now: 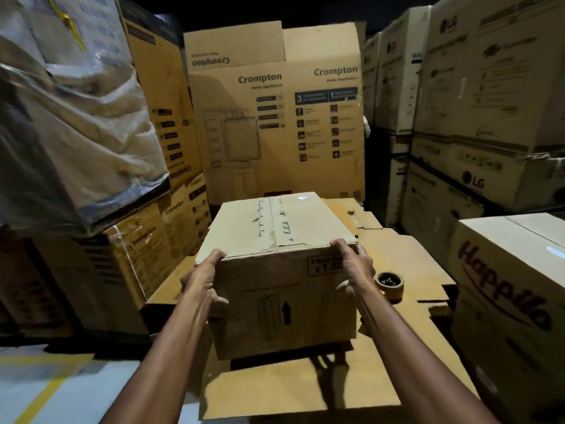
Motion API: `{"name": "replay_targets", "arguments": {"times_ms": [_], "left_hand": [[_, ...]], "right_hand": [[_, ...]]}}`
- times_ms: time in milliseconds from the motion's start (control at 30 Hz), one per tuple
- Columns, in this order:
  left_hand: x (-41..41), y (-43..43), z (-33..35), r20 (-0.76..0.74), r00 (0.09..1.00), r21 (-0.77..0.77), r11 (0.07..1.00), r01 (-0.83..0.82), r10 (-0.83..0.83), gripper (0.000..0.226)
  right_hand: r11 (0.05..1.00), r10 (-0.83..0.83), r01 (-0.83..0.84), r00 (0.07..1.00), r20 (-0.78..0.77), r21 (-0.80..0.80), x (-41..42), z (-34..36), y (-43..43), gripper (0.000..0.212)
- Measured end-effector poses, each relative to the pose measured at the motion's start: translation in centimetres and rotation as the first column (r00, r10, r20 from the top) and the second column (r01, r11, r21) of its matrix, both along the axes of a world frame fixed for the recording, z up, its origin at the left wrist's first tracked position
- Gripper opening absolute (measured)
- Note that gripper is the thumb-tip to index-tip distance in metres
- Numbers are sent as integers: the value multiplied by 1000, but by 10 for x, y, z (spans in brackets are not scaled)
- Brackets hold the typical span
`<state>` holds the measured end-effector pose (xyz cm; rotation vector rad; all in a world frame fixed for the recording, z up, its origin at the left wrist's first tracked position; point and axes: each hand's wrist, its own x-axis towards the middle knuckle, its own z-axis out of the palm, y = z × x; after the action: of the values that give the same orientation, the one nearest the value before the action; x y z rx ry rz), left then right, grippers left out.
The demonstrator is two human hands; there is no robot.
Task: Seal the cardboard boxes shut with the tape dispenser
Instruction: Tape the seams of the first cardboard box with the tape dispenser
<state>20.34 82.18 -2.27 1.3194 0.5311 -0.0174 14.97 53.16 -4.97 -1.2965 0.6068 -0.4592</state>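
Observation:
A brown cardboard box (pixel 284 289) stands on flattened cardboard sheets in the middle of the view. Its top flaps are closed, and a strip of tape with green markings runs along the centre seam. My left hand (pixel 203 281) grips the box's near left corner, fingers curled round the front face. My right hand (pixel 354 269) grips the near right corner in the same way. A roll of brown tape (pixel 389 284) lies flat on the cardboard just right of my right hand, untouched.
Flattened cardboard sheets (pixel 406 328) cover the low surface. A tall Crompton box (pixel 275 123) stands behind. A Happilo box (pixel 504 301) sits close at the right, with LG boxes (pixel 477 133) stacked beyond. Plastic-wrapped stacks (pixel 67 117) loom left. Grey floor (pixel 46 390) with yellow lines lies lower left.

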Motion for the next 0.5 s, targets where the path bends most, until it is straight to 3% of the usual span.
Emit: {"name": "replay_targets", "arguments": {"times_ms": [67,100,167,233,300,367,433,500], "left_hand": [[1,5,-16,-32,999,-9,1000,-12,12,69],[2,5,-26,-33,999,-9,1000,-18,18,75],[4,6,-42,-8,1000,15,1000,-12,12,93],[4,3,-44,26,998,154,987,-52,48,97],[4,-3,-40,145,987,480,867,-136,75,94],[3,-15,-36,329,944,732,636,-244,-15,84],[7,-29,-34,403,880,832,501,-238,-252,64],[12,-48,-36,348,799,893,433,-122,-491,41]], "right_hand": [[999,12,-13,999,-44,-31,0,-17,9,101],[999,19,-21,998,-54,-33,-1,-22,11,97],[998,31,-34,997,-64,-54,-4,-28,13,81],[994,52,-59,996,-70,-90,-6,-28,12,59],[988,48,-57,997,-67,-140,-7,-29,10,54],[973,28,-48,995,-91,-227,-9,-31,5,61],[957,5,-38,993,-116,-287,-11,-36,-1,68],[963,-51,17,992,-119,-270,-13,-40,-9,67]]}}
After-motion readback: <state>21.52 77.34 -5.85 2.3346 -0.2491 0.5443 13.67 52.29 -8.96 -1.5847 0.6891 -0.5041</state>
